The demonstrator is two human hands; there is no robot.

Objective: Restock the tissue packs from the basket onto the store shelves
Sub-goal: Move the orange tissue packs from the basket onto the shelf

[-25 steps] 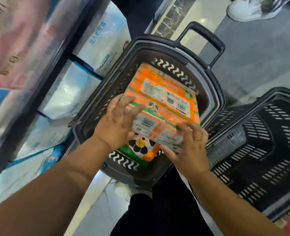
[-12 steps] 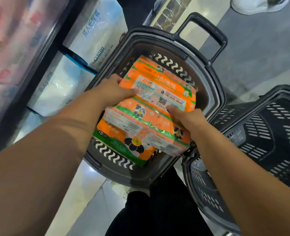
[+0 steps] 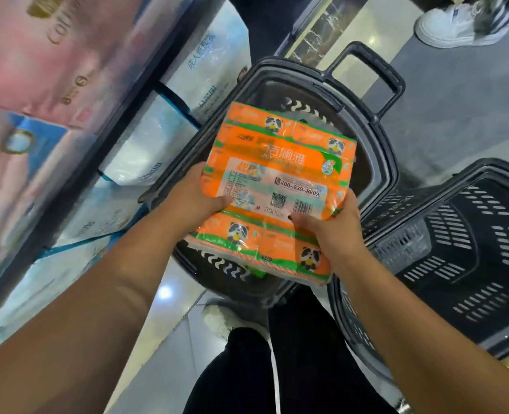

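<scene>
Orange panda-print tissue pack (image 3: 277,186) was held just above the dark basket (image 3: 375,162), both hands on it. Left hand (image 3: 193,201) curled round its 9 o'clock edge, thumb on top. Right hand (image 3: 333,228) pinched the 5 o'clock side, thumb on the label.

Wrapper looked glossy and slack. Likely risk: film sliding under the thumbs, pack dropping back in.

The shelves (image 3: 83,177) stood close at 9 o'clock. A hasty swing across could snag the basket rim or bump the second black basket (image 3: 471,234) at 3 o'clock.

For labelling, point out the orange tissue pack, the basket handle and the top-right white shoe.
orange tissue pack (image 3: 280,162): head view, printed top face.
basket handle (image 3: 377,62): head view, top bar.
top-right white shoe (image 3: 453,25): head view, upper.
</scene>
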